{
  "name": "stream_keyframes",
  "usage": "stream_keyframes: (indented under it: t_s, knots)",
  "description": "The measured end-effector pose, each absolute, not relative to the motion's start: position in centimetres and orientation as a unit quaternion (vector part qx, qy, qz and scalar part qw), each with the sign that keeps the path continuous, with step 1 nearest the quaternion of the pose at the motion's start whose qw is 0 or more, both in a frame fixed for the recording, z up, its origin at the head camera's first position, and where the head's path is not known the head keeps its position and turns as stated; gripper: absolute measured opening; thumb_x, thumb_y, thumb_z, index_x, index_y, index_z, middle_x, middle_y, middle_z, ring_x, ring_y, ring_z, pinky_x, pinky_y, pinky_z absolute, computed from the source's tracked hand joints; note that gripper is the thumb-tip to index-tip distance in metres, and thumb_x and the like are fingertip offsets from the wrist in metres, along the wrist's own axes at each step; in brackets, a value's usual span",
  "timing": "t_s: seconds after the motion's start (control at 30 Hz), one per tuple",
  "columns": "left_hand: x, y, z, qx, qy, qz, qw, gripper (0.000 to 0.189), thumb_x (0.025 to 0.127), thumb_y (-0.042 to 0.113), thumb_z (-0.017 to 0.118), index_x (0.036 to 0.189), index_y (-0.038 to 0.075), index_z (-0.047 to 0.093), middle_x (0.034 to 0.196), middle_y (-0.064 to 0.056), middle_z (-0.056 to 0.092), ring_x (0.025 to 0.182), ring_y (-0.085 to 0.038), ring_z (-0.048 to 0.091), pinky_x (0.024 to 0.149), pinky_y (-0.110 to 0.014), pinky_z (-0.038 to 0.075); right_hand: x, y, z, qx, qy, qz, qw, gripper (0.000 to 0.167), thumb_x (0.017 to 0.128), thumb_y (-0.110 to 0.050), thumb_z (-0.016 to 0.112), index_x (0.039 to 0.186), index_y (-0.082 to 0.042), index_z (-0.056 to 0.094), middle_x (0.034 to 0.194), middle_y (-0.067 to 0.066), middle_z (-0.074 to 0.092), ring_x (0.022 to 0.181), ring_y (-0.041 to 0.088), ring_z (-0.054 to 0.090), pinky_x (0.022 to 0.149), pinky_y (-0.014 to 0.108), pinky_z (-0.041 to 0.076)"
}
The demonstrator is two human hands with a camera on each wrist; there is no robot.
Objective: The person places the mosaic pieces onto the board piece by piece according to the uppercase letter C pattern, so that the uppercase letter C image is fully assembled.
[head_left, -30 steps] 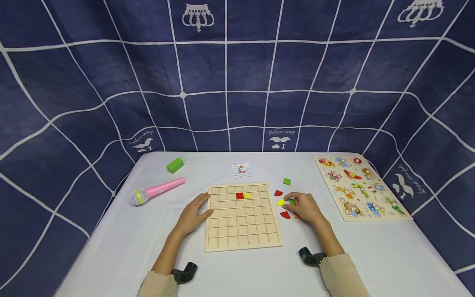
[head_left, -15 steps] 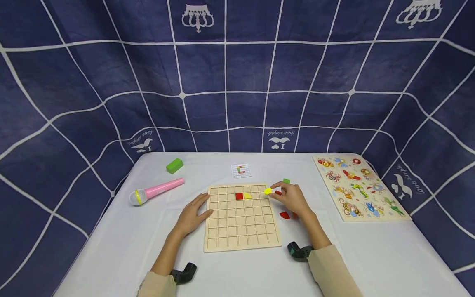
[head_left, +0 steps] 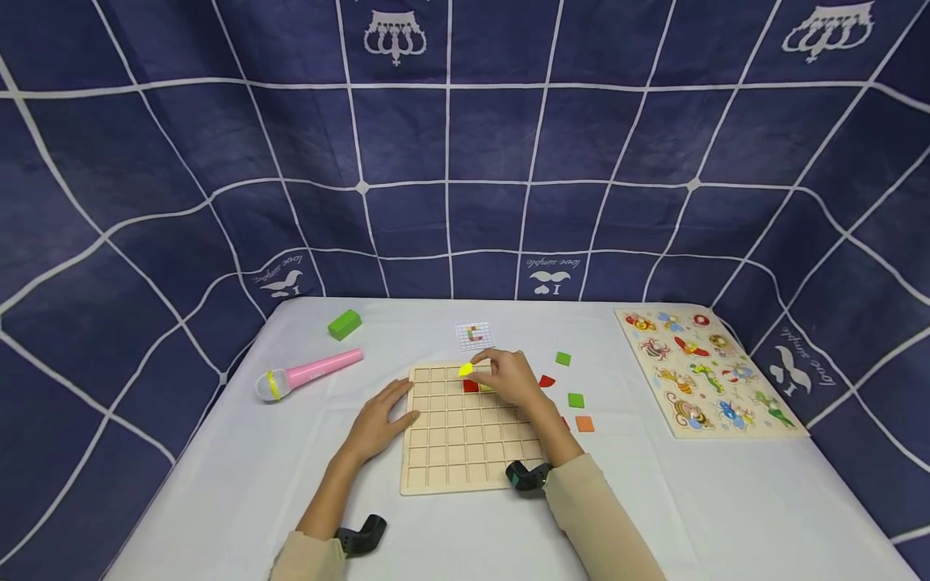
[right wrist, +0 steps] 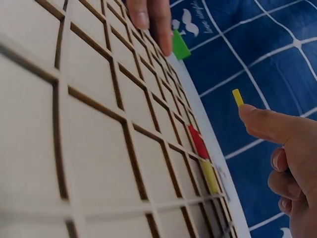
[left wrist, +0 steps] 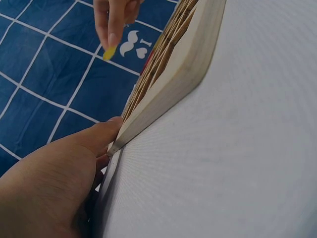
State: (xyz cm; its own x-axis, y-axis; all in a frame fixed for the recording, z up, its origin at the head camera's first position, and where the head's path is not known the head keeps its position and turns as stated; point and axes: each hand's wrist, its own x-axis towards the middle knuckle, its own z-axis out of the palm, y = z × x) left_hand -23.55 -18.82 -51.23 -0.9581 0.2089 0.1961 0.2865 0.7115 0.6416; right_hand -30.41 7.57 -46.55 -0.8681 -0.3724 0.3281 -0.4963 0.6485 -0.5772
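Pinching a yellow tile (head_left: 465, 369), the right hand (head_left: 511, 378) has carried it over the far edge of the wooden grid board (head_left: 445, 452) — seemingly within placing reach; the left hand (head_left: 374, 423), fingers extended, touches the left edge.

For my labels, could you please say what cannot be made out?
Head view: some board squares, behind the right forearm.
Head view: card details, too small.
Right wrist view: the yellow piece's gripped end, behind the right hand.
Left wrist view: that hand's upper part, past the top edge.
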Motion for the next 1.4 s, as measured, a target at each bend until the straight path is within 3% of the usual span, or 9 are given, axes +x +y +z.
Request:
stream_keyframes:
  t_s: [0.1,0.23,0.57,1.4]
  knots:
    - [-23.6,-18.8,-51.3,-0.133,-0.925,-0.352,0.054,0.062,0.087,0.037,0.063,0.138,0.008,0.043,0.144,-0.011,0.037,0.133,-0.031,0.03,0.106,-0.051,0.025,-30.7,6.5,-47.2,0.242,-0.907,0.336,0.07,0.024,0.077,-0.029,0.075,0.096,-0.015,0.071,0.048,-0.008,0.038,0.042,0.005,0.029,0.044,0.024,0.03]
    - [-23.7,-18.9,-51.5,-0.13,-0.927,-0.349,0.053,0.062,0.087,0.038,0.062,0.138,0.009,0.043,0.144,-0.01,0.037,0.133,-0.03,0.03,0.106,-0.051,0.025,-30.7,5.7,-47.9,0.237,-0.911,0.334,0.037,0.024,0.076,-0.03,0.076,0.094,-0.015,0.07,0.048,-0.009,0.037,0.043,0.004,0.029,0.039,0.02,0.024]
    - [-23.6,-18.7,-51.5,-0.129,-0.926,-0.351,0.056,0.062,0.087,0.036,0.063,0.138,0.008,0.044,0.144,-0.011,0.036,0.133,-0.031,0.03,0.105,-0.053,0.025,-30.4,5.4,-48.7,0.234,-0.922,0.306,0.027,0.026,0.076,-0.032,0.076,0.094,-0.016,0.071,0.052,-0.007,0.044,0.046,0.007,0.035,0.042,0.022,0.03]
    - [-23.6,-18.6,-51.4,-0.132,-0.926,-0.348,0.067,0.06,0.087,0.035,0.063,0.137,0.008,0.044,0.143,-0.011,0.037,0.131,-0.032,0.032,0.104,-0.053,0.026,-30.2,5.5,-48.8,0.24,-0.926,0.285,0.054,0.027,0.074,-0.036,0.077,0.091,-0.018,0.07,0.051,-0.008,0.042,0.047,0.008,0.034,0.045,0.022,0.03]
